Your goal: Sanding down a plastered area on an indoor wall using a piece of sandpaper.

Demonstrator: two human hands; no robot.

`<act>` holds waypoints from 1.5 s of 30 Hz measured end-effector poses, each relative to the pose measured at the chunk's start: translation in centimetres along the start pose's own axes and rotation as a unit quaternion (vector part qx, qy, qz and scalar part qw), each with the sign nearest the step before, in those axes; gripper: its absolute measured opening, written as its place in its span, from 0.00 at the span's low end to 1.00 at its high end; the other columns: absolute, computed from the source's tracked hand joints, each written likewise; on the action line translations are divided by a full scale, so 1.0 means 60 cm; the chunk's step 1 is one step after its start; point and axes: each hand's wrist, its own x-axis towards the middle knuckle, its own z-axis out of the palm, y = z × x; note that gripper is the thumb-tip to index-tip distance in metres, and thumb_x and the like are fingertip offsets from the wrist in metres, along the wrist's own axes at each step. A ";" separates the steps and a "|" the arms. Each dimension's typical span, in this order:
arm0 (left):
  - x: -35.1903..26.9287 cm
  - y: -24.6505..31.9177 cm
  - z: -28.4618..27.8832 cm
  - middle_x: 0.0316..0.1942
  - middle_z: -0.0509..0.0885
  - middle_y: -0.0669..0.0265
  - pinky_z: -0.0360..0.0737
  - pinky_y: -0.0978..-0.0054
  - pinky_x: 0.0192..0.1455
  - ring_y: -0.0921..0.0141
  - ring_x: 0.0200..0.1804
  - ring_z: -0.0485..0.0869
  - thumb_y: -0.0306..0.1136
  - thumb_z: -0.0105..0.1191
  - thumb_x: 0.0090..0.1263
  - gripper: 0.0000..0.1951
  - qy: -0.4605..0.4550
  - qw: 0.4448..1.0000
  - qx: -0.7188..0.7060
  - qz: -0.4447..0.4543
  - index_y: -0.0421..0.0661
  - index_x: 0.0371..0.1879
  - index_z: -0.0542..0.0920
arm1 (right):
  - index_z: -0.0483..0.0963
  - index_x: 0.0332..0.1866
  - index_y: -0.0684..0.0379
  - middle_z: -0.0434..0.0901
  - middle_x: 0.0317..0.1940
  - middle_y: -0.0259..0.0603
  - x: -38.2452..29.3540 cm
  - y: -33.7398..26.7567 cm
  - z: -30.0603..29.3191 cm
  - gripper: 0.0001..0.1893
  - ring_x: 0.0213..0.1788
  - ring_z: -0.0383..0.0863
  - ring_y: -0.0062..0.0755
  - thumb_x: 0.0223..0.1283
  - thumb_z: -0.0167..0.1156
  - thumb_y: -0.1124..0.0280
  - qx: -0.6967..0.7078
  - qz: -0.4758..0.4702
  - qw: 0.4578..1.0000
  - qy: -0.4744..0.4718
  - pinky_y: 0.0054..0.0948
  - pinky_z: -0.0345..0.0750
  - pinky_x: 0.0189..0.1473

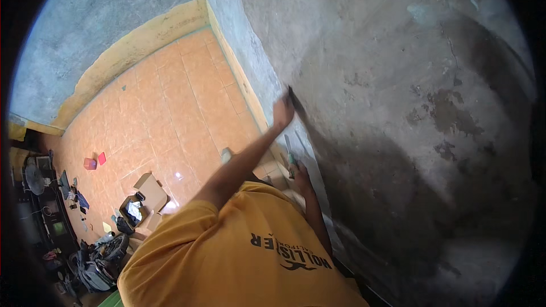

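Observation:
My left hand is raised against the rough grey plaster wall, near the border of its pale blue paint. Its fingers close on a dark thin tool, whose tip touches or nearly touches the plaster. The tool's lower part blends into the shadow on the wall, so its kind is unclear. Lower down, close to the wall's painted strip, my right hand holds a narrow-bladed hand tool with a green handle. Its metal blade points up, towards my left forearm.
Orange floor tiles stretch to the left. An open cardboard box and a red container sit on them. Beyond are a motorcycle, a fan and a dark cabinet. A blue and yellow wall meets the plaster wall at a corner.

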 end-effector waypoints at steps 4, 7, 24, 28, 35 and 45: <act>0.088 -0.005 -0.049 0.37 0.83 0.38 0.79 0.47 0.45 0.40 0.45 0.83 0.31 0.47 0.72 0.13 -0.022 1.000 -0.010 0.002 0.37 0.45 0.82 | 0.76 0.49 0.57 0.72 0.30 0.27 -0.014 -0.039 0.019 0.10 0.31 0.71 0.18 0.72 0.55 0.64 -0.020 -0.050 0.998 0.018 0.22 0.71 0.35; 0.039 -0.027 -0.034 0.39 0.83 0.38 0.80 0.48 0.47 0.41 0.46 0.84 0.29 0.46 0.71 0.17 -0.012 1.000 -0.001 0.028 0.39 0.53 0.82 | 0.76 0.49 0.57 0.72 0.32 0.27 -0.021 -0.045 0.038 0.11 0.32 0.71 0.18 0.72 0.56 0.62 0.070 -0.019 0.997 -0.002 0.22 0.72 0.35; 0.016 0.000 -0.034 0.47 0.82 0.39 0.79 0.48 0.50 0.41 0.52 0.81 0.31 0.41 0.78 0.18 -0.012 0.998 -0.017 0.052 0.39 0.61 0.77 | 0.76 0.51 0.58 0.74 0.34 0.30 -0.002 0.009 0.048 0.11 0.35 0.74 0.20 0.72 0.54 0.65 0.079 0.034 0.996 0.022 0.25 0.73 0.34; -0.121 0.019 0.014 0.51 0.80 0.36 0.79 0.48 0.55 0.41 0.55 0.80 0.28 0.44 0.76 0.21 -0.054 0.995 -0.074 0.031 0.42 0.66 0.74 | 0.75 0.49 0.58 0.74 0.34 0.29 0.005 0.014 0.041 0.10 0.31 0.73 0.19 0.72 0.53 0.64 0.049 0.007 0.997 0.060 0.26 0.74 0.34; 0.073 0.029 -0.044 0.39 0.82 0.36 0.78 0.50 0.43 0.40 0.45 0.82 0.31 0.43 0.78 0.15 0.031 0.996 -0.081 0.033 0.36 0.52 0.80 | 0.74 0.52 0.59 0.74 0.34 0.29 0.009 -0.002 0.046 0.12 0.30 0.74 0.20 0.73 0.52 0.62 0.059 -0.010 0.997 0.057 0.26 0.76 0.35; -0.137 0.061 0.013 0.51 0.79 0.35 0.79 0.52 0.56 0.41 0.56 0.80 0.27 0.43 0.78 0.22 0.008 0.994 -0.106 0.018 0.45 0.70 0.72 | 0.74 0.48 0.60 0.73 0.28 0.31 0.020 0.025 0.047 0.11 0.25 0.73 0.23 0.70 0.49 0.65 0.115 0.002 0.992 0.047 0.26 0.75 0.32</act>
